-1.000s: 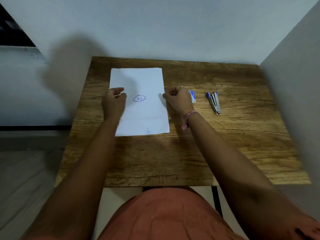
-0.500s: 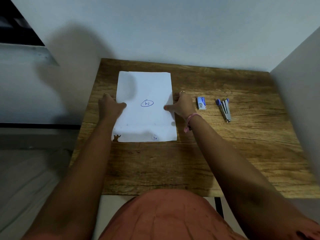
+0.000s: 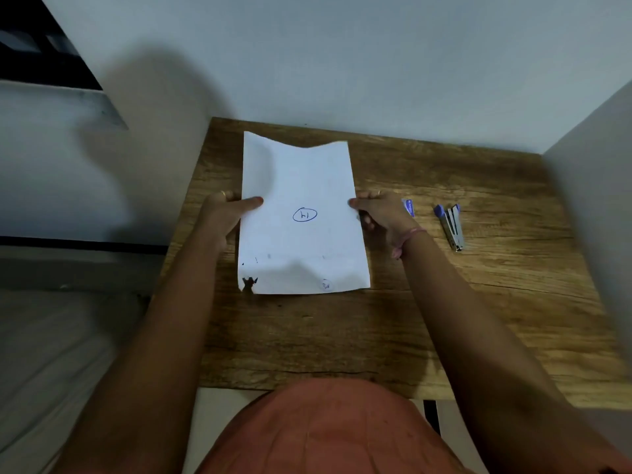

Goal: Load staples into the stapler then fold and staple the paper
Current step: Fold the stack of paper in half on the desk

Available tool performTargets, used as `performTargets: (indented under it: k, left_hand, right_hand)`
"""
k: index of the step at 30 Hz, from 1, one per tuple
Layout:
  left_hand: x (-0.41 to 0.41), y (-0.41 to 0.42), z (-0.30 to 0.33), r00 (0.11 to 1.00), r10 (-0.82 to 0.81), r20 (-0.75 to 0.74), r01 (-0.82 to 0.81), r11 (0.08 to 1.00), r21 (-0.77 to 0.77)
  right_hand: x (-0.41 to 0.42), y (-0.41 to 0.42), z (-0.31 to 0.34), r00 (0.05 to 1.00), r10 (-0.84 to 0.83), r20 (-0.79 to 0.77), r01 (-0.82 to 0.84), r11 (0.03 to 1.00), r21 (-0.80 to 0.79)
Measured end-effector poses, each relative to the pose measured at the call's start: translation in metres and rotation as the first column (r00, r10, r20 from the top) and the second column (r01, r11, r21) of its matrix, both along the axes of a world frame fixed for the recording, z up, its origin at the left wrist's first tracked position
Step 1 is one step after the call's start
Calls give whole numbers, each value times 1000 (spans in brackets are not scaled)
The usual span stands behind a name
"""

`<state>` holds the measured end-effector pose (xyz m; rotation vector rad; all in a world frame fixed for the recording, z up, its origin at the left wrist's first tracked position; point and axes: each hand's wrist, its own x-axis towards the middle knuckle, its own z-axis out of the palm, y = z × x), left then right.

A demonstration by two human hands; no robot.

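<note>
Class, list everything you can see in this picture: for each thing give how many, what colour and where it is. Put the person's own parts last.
Paper: one, white sheet with a circled blue mark, held by both side edges over the table, its far edge bowed.
Staple box: one, blue and white, on the table just right of the right hand.
Stapler: one, blue and silver, on the table right of the staple box, untouched.
Table: one, brown wood grain, against the wall.
Wall: pale grey, behind and right of the table.
Left hand: one, pinching the paper's left edge, a ring on one finger.
Right hand: one, pinching the paper's right edge, a pink band at the wrist.
</note>
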<state>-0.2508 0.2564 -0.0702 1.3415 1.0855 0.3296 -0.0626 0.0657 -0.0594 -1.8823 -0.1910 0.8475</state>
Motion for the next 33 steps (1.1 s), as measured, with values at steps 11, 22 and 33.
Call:
performTargets:
  k: [11, 22, 33]
  left_hand:
    - [5, -8, 36, 956, 31, 292, -54, 996, 73]
    - [9, -4, 80, 872, -123, 473, -16, 960, 279]
    - [-7, -13, 71, 985, -117, 123, 3, 736, 677]
  right_hand:
    - [19, -8, 50, 908, -68, -413, 248, 882, 400]
    - [14, -6, 92, 983, -73, -167, 153, 830, 537]
    - [1, -21, 73, 986, -20, 164, -64, 868, 492]
